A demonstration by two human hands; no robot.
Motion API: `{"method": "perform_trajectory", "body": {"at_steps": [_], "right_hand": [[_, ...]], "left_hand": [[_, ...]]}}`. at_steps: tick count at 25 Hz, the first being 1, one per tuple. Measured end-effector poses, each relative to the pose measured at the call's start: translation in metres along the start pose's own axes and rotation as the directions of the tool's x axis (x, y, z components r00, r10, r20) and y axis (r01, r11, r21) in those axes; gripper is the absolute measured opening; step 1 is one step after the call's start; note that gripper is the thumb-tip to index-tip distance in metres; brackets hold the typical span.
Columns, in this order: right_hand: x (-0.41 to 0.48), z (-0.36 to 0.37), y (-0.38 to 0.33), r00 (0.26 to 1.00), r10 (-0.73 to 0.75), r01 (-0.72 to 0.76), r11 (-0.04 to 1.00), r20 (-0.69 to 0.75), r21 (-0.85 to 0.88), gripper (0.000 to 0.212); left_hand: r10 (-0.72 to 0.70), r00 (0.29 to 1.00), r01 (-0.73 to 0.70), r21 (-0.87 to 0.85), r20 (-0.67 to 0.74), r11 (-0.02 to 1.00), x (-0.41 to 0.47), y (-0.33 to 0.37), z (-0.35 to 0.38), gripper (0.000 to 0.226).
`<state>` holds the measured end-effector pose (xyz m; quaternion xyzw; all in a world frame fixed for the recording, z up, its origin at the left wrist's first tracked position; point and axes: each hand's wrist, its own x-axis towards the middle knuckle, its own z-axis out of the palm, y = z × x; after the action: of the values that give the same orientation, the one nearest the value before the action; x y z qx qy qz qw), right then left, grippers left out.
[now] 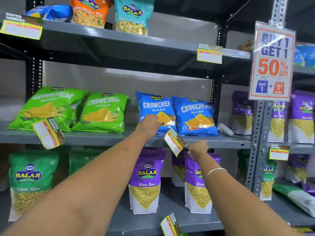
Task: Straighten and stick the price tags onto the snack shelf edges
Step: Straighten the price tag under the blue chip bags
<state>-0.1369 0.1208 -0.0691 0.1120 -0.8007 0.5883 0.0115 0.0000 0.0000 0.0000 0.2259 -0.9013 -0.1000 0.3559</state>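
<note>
A crooked price tag (174,143) hangs tilted on the middle shelf edge (105,139), below the blue Crunchem bags (194,116). My right hand (197,148) pinches its lower right corner. My left hand (148,124) reaches over the shelf edge to the bottom of a blue bag; what its fingers hold is hidden. Another tilted tag (48,132) hangs at the left under the green Crunchem bags (102,113). A third crooked tag (169,225) sits on the bottom shelf edge. Straight tags are on the top shelf edge (21,28), (209,54) and the neighbouring rack (279,152).
A "Buy 1 Get 1 50% off" sign (271,63) hangs on the perforated upright (255,147) at the right. Purple Aloo Sev bags (145,181) and a green sev bag (30,181) stand on the lower shelf. A white object (225,129) lies beside the blue bags.
</note>
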Motion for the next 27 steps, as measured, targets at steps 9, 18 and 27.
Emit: {"method": "perform_trajectory", "body": {"at_steps": [9, 18, 27], "right_hand": [[0.028, 0.021, 0.015, 0.998, 0.054, -0.046, 0.966, -0.025, 0.254, 0.014], [0.009, -0.002, 0.006, 0.884, -0.400, 0.420, 0.907, 0.241, -0.035, 0.018], [0.011, 0.011, 0.001, 0.915, -0.379, 0.387, 0.921, 0.142, -0.038, 0.018]], "left_hand": [[-0.044, 0.998, 0.035, -0.161, -0.051, 0.986, 0.014, 0.040, 0.049, 0.015], [-0.122, 0.992, 0.120, -0.096, -0.016, 0.988, -0.023, -0.010, 0.052, 0.017], [-0.158, 0.986, 0.150, -0.130, -0.053, 0.980, -0.017, -0.008, 0.060, 0.024]]}}
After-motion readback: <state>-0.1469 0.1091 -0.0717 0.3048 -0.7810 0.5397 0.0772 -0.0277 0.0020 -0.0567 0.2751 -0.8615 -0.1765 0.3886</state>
